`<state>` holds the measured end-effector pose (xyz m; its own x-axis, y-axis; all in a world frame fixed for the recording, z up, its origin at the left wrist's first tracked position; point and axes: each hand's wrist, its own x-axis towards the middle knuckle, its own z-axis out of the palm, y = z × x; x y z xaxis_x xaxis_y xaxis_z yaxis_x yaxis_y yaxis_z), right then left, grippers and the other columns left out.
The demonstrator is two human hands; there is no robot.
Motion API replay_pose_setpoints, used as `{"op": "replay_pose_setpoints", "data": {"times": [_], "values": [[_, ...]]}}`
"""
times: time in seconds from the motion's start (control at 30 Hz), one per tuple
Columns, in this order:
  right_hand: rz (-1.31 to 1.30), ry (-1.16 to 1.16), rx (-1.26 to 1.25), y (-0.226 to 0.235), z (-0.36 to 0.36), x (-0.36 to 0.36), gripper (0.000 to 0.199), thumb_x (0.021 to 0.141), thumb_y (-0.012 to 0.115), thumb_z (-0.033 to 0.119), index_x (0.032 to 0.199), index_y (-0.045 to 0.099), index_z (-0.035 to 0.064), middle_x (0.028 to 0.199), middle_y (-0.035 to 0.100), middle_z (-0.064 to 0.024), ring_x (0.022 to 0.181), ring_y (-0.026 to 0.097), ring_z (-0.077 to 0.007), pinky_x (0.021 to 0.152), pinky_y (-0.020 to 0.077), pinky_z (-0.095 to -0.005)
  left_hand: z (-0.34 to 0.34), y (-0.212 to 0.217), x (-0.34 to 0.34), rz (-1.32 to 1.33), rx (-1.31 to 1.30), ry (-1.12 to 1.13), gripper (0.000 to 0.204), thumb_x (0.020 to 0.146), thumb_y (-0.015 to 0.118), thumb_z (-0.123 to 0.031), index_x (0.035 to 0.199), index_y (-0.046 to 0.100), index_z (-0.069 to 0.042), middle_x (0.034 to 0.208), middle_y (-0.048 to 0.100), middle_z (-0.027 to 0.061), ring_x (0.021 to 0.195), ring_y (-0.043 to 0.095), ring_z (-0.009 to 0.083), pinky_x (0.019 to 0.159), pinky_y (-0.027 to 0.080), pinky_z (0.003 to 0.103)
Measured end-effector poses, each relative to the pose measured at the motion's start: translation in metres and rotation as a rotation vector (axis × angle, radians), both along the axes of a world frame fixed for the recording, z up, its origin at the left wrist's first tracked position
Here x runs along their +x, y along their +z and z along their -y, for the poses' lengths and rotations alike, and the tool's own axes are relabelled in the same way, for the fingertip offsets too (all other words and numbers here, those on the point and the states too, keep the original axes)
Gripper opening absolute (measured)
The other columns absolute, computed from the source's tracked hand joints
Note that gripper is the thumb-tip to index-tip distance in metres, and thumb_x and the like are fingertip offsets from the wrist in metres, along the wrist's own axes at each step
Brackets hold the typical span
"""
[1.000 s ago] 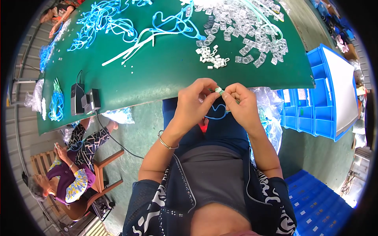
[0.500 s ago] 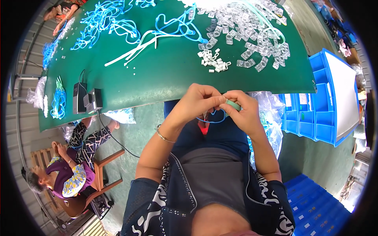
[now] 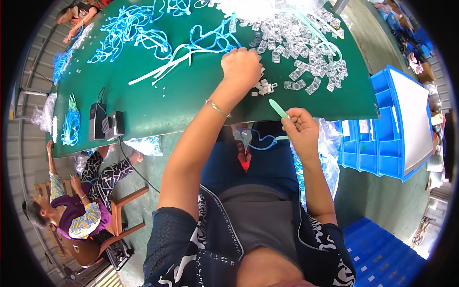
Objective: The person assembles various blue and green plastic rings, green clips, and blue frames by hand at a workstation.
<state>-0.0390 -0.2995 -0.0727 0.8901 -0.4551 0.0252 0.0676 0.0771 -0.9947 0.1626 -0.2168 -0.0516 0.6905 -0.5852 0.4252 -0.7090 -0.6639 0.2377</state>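
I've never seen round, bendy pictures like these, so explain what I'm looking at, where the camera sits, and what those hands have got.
There is no machine here: these are a person's bare hands, seen by a wide fisheye camera worn on that person's head. It looks down, and its lens bends straight edges near the rim.

On the green table lie tangled blue cords, a heap of clear plastic pieces, small white pieces and two black boxes.

The right hand holds a pale green strip with a rounded end. The left hand reaches over the table near the white pieces; its fingertips are hidden, so I can't tell whether it holds anything.
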Motion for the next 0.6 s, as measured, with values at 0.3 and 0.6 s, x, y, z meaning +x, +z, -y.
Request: {"op": "replay_pose_setpoints", "data": {"times": [0.3, 0.6], "values": [[0.058, -0.014, 0.076, 0.009, 0.002, -0.01, 0.011, 0.086, 0.057, 0.002, 0.097, 0.055, 0.0004, 0.075, 0.057, -0.0013, 0.059, 0.048, -0.0026, 0.052, 0.037, -0.0159, -0.026, 0.018, -0.009, -0.406, -0.355, -0.129, 0.019, 0.087, 0.051, -0.022, 0.078, 0.061, -0.008, 0.073, 0.062, 0.0067, 0.067, 0.057, 0.0203, 0.057, 0.041, 0.031], [0.057, 0.164, 0.23, 0.025, -0.019, -0.013, 0.016, 0.087, 0.055, 0.006, 0.102, 0.056, -0.0001, 0.07, 0.056, -0.0009, 0.055, 0.046, -0.0021, 0.049, 0.0352, -0.0157, -0.075, 0.014, -0.122, -1.532, -1.06, -0.381, 0.031, 0.095, 0.042, -0.033, 0.096, 0.051, -0.004, 0.063, 0.04, -0.001, 0.054, 0.032, 0.0058, 0.05, 0.025, 0.021]]}}
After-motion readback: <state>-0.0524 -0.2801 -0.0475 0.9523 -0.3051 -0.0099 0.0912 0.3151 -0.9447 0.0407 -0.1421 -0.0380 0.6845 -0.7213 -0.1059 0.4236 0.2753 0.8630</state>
